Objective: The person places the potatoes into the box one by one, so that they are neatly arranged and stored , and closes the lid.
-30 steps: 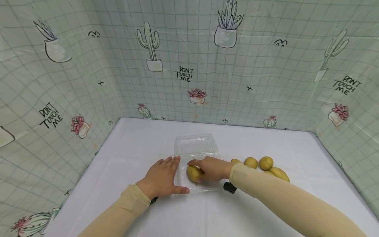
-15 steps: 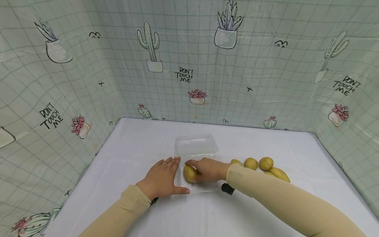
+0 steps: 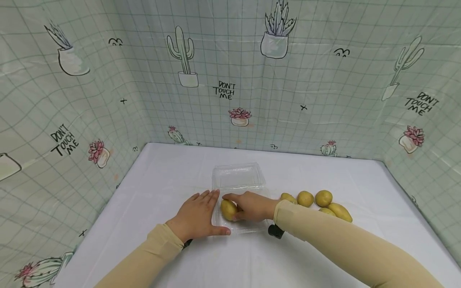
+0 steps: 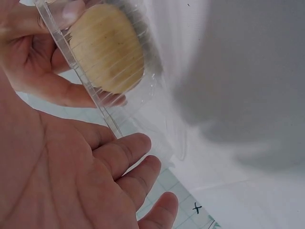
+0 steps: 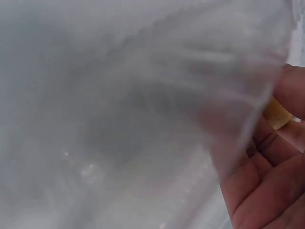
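A clear plastic clamshell box (image 3: 248,229) stands on the table with its lid (image 3: 238,176) folded back. Inside its base, toward the left wall, my right hand (image 3: 253,207) grips a potato (image 3: 228,209) between thumb and fingers. The same potato (image 4: 108,50) shows through the ribbed plastic wall in the left wrist view. My left hand (image 3: 197,216) is spread along the box's left side, fingers straight and thumb by the front edge. In the right wrist view, blurred plastic covers most of the scene, and the right hand (image 5: 271,167) shows at the right edge.
Several more potatoes (image 3: 323,198) lie on the white table (image 3: 173,172) to the right of the box, partly behind the right forearm. A patterned cloth (image 3: 230,72) hangs around the back and sides of the table.
My right hand has shifted slightly left with the potato, bringing it closer to the box's left wall. My left hand has stayed in place.
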`<state>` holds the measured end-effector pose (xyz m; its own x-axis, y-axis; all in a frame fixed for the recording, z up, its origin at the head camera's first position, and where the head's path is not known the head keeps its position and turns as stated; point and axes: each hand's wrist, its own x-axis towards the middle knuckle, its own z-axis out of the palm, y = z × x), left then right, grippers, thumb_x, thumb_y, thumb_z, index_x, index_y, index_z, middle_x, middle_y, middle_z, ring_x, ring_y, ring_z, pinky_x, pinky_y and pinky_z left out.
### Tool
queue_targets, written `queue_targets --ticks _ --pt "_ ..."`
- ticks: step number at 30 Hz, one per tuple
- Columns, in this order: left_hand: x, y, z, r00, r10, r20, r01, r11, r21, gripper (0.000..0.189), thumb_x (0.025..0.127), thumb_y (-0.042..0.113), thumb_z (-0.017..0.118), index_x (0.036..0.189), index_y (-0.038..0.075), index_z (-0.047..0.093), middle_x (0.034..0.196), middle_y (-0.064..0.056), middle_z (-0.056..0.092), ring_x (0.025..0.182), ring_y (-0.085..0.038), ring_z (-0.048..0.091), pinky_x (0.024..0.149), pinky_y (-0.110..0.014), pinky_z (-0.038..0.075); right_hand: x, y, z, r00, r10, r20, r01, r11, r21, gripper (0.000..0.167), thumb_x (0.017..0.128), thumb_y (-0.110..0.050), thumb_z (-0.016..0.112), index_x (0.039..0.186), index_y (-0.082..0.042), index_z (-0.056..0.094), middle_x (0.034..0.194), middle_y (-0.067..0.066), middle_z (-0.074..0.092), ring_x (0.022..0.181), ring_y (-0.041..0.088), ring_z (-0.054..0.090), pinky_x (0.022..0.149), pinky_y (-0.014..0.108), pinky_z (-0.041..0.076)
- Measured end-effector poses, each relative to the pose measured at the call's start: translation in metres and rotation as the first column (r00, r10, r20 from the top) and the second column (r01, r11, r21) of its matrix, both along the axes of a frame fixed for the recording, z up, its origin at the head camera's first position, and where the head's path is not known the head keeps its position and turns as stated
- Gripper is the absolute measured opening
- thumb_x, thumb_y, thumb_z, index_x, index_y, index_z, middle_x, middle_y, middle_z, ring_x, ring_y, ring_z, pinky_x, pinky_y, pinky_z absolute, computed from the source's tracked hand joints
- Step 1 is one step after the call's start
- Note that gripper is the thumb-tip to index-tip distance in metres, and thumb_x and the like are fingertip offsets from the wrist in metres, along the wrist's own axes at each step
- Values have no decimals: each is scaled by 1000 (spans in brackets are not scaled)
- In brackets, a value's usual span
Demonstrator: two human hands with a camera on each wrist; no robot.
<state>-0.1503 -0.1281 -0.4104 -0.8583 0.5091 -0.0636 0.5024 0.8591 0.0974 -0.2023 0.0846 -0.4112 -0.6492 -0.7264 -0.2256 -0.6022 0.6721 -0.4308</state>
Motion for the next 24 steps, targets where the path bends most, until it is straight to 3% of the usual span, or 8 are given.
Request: queue_targets --ticks 11,18,24 --pt "1 0 2 1000 6 4 -6 1000 26 113 79 79 59 153 -2 33 154 -17 39 142 -34 35 113 -51 29 -1 0 0 1000 29 5 -29 999 -25 66 93 -20 73 151 -14 42 83 -8 61 76 9 56 81 28 49" --pt "1 0 1 1000 11 1 -11 1000 12 115 78 82 56 154 -1 33 155 -16 39 142 -33 35 114 -50 29 3 0 1 1000 25 -4 -25 999 -26 66 95 -22 71 153 -15 40 96 -6 65 80 9 56 83 27 49" --pt "1 0 0 1000 13 6 -13 1000 9 114 78 82 57 153 -1 35 155 -16 39 142 -33 35 114 -51 29 3 5 2 998 54 -26 -55 998 -26 70 93 -20 73 153 -15 38 80 -8 63 73 7 57 79 27 50"
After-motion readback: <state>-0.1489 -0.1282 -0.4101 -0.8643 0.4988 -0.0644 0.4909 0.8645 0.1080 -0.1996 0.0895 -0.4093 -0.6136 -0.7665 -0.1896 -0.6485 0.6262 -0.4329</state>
